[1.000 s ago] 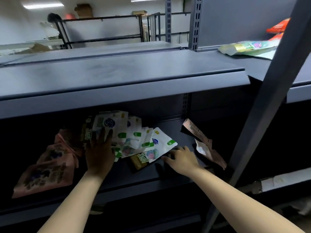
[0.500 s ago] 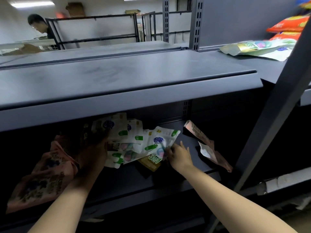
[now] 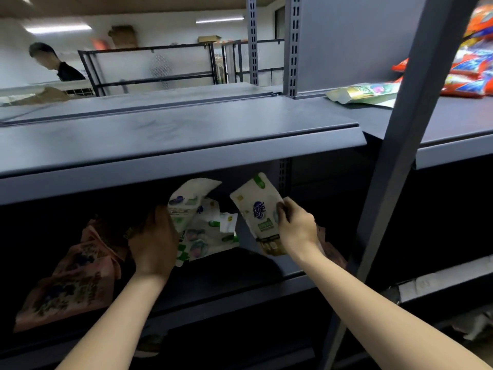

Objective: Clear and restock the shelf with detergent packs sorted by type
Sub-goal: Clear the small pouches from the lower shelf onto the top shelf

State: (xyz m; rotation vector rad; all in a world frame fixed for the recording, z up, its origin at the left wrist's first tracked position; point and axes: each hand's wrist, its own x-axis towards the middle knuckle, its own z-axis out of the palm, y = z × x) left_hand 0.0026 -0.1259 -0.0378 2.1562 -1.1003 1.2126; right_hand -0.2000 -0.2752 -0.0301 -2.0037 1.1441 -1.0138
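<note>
The right hand [image 3: 296, 227] now grips a white plastic detergent pouch [image 3: 260, 209], lifted off the pile. The left hand [image 3: 153, 240] now clutches the remaining white-green pouches [image 3: 202, 228]

beyond the shelving i see a person [image 3: 53, 62] in dark clothes, a black metal rack [image 3: 149, 65], a cardboard box [image 3: 122, 36] and lit ceiling lights [image 3: 57, 29].

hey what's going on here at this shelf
A person is pulling detergent packs off the lower shelf. The right hand grips one white pack and holds it up off the shelf. The left hand holds a bunch of white-and-green packs. Pink packs lie at the left of that shelf. On the upper shelf to the right are orange bags and a flat greenish pack.
</note>
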